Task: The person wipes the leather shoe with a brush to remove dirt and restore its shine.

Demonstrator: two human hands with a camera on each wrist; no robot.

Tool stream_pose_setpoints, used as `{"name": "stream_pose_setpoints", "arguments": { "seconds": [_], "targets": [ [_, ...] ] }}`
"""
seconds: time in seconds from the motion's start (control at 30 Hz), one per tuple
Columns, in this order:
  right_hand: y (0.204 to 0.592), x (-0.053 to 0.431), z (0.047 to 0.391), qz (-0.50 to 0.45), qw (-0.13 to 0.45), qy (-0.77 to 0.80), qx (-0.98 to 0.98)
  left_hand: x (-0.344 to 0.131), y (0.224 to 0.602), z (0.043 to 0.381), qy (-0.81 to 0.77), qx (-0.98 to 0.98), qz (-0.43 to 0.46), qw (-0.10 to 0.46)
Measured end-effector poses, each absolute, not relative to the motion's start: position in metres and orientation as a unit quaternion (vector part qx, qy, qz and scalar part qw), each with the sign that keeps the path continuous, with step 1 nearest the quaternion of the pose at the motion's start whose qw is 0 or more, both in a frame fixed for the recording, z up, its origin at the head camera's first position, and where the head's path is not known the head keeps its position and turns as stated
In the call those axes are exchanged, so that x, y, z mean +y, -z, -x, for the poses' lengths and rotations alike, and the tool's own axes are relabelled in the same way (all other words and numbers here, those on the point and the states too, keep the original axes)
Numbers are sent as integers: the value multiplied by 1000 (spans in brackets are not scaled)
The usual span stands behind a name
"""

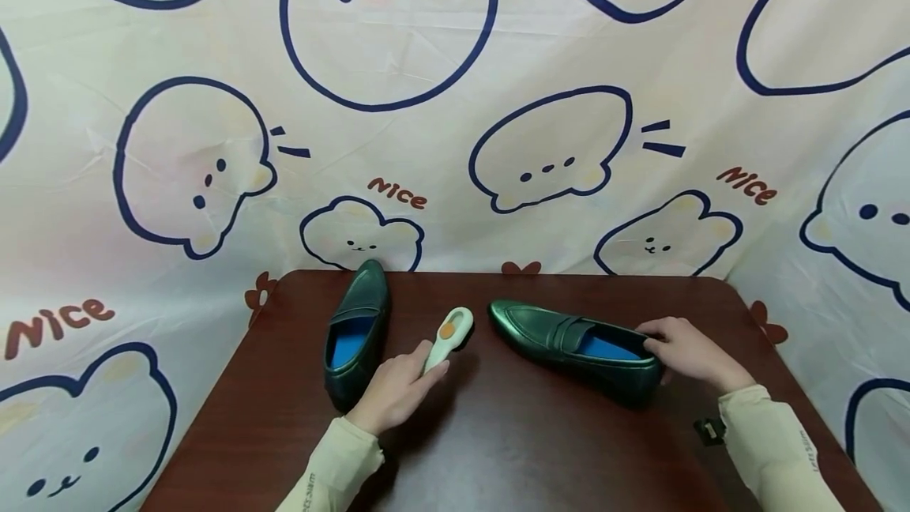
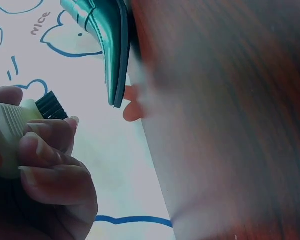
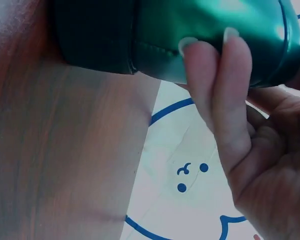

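My left hand [image 1: 400,385] grips a small brush [image 1: 457,328] with a pale green handle and an orange button. Its short black bristles [image 2: 51,106] show in the left wrist view. In my right hand [image 1: 693,354] is the heel end of a shiny green loafer [image 1: 543,338] with a blue insole, its toe pointing left. The right wrist view shows fingertips pressed against the loafer's heel [image 3: 165,30]; the thumb's contact is partly hidden. A second green loafer [image 1: 366,295] stands left of the brush, toe toward the back, apart from it.
Both loafers are at a dark brown wooden table [image 1: 490,449]. Its back edge meets a pale curtain [image 1: 441,148] printed with blue-outlined bears, which also hangs at both sides. A small black piece [image 1: 709,431] shows by the right sleeve.
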State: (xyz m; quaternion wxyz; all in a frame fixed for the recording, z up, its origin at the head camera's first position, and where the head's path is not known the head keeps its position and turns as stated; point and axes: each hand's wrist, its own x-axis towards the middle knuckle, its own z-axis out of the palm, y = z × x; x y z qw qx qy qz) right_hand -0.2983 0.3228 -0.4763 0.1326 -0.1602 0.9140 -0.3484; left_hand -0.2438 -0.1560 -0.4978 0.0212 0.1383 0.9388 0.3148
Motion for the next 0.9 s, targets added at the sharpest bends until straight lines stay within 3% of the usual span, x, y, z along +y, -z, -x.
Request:
{"name": "stream_pose_setpoints", "arguments": {
  "seconds": [0.13,0.53,0.9],
  "targets": [
    [477,322,304,164,132,360,909,-157,497,242,-318,939,-133,23],
    [482,318,325,183,201,462,844,-154,492,245,-334,932,-136,13],
    [489,315,325,152,212,487,834,-153,493,244,-340,931,-135,12]
  ]
}}
